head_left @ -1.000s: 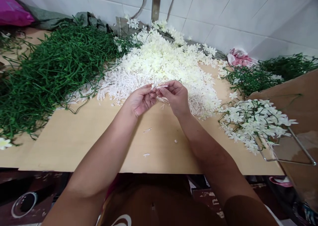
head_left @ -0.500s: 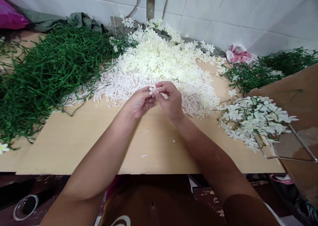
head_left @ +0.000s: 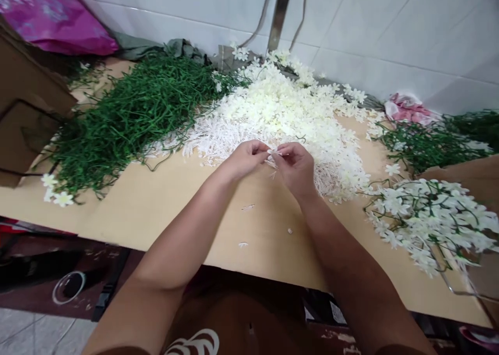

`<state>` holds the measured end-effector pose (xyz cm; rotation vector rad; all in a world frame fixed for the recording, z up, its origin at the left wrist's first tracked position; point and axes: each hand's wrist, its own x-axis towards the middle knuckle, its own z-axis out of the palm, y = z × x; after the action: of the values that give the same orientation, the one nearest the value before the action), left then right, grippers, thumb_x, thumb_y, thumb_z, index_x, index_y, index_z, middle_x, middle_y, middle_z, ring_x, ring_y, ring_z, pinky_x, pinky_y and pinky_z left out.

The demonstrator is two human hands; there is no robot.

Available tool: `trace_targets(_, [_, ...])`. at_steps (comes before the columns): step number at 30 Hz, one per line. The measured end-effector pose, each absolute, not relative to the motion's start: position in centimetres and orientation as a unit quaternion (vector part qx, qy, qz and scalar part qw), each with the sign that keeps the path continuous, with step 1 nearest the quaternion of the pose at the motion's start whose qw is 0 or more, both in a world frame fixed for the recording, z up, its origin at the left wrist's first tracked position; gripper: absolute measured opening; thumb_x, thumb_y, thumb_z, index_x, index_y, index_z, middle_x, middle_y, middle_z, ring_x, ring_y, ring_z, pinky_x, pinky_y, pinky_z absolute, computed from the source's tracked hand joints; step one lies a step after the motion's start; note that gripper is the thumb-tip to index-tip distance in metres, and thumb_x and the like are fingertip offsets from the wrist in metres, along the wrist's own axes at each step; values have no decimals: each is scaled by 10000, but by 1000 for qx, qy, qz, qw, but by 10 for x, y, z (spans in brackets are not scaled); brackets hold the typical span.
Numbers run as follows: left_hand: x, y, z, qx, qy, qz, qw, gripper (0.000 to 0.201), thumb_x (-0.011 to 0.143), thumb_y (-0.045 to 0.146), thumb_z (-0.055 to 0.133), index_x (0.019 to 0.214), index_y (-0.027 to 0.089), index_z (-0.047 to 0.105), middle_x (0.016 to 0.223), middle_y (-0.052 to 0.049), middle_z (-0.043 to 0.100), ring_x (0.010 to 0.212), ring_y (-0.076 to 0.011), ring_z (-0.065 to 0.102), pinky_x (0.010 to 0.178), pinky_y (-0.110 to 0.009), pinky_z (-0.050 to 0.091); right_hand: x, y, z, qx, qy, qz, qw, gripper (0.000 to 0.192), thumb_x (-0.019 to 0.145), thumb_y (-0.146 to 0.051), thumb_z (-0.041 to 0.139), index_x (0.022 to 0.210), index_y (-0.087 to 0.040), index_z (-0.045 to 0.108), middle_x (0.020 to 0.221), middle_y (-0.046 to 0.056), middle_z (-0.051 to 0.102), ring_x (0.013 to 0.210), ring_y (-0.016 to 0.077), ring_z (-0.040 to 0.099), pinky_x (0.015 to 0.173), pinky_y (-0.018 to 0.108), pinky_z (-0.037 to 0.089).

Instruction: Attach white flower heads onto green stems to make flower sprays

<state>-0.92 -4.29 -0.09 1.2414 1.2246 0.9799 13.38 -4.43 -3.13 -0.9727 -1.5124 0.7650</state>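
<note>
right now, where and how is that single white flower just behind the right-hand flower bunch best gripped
I'd probably pinch the white flower near its centre, coming from above and slightly left: its petals look spread face-up, table shows on its left, and green stems crowd behind it.

Held flower (head_left: 272, 153): thin, matt, prob. cloth; too small to tell more. Flower pile (head_left: 288, 100): matt, cloth-like petals. White strands (head_left: 214, 135): thin, matt, material unclear. Green stems (head_left: 136, 100): plastic-looking, slight sheen, rough tangle. Worktop (head_left: 163, 209): smooth, matt, cardboard or wood, can't tell. Box (head_left: 31, 95) at L: matt brown cardboard. Bag (head_left: 66, 22): glossy pink plastic, crinkled. Wall tiles (head_left: 390, 33): smooth, semi-gloss. Upright strip (head_left: 279, 17): metal, dull. Wire frame (head_left: 463, 293) at R: shiny metal. Grey cloth (head_left: 136, 45): matt, rumpled.
</note>
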Motion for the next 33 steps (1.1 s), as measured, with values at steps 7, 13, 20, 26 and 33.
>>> trace_targets(7, [-3,-46,-6,557,482,374,563,152,783,33,554,672,138,556,567,48,516,556,-69,470,602,-219,361,142,-57,-30,-410,-621,407,530,208,695,-290,713,856,-213,606,737,-12,621,660,129,593,646,296,509])
trace_targets(13, [-32,-55,0,730,567,270,270,136,824,133,512,796,157,643,811,-57,659,785,-173,582,721,-309,418,158,-58,-33,-444,-623,362,532,100,678,-227,703,733,-201,623,707,-18,612,645,121,562,635,292,466])
trace_targets(20, [-144,-72,22,780,595,-3,-197,309,769,32,416,741,160,696,932,-117,638,1063,-265,527,968,-451,336,158,-57,-33,-440,-632,376,515,89,672,-226,707,683,-191,627,648,-27,598,613,107,534,631,280,448])
trace_targets(26, [-182,-51,26,803,577,5,-147,312,786,73,420,526,182,556,650,-78,554,890,-230,526,960,-451,289,151,-65,-30,-432,-650,364,508,74,686,-212,698,674,-193,627,655,-23,598,622,108,526,627,278,432])
trace_targets(33, [-138,-42,71,691,648,312,-74,102,878,224,541,816,182,612,730,19,609,711,-114,444,926,-388,320,154,-59,-28,-422,-547,457,560,192,578,-253,794,659,-197,629,606,-43,608,553,85,524,566,247,440])
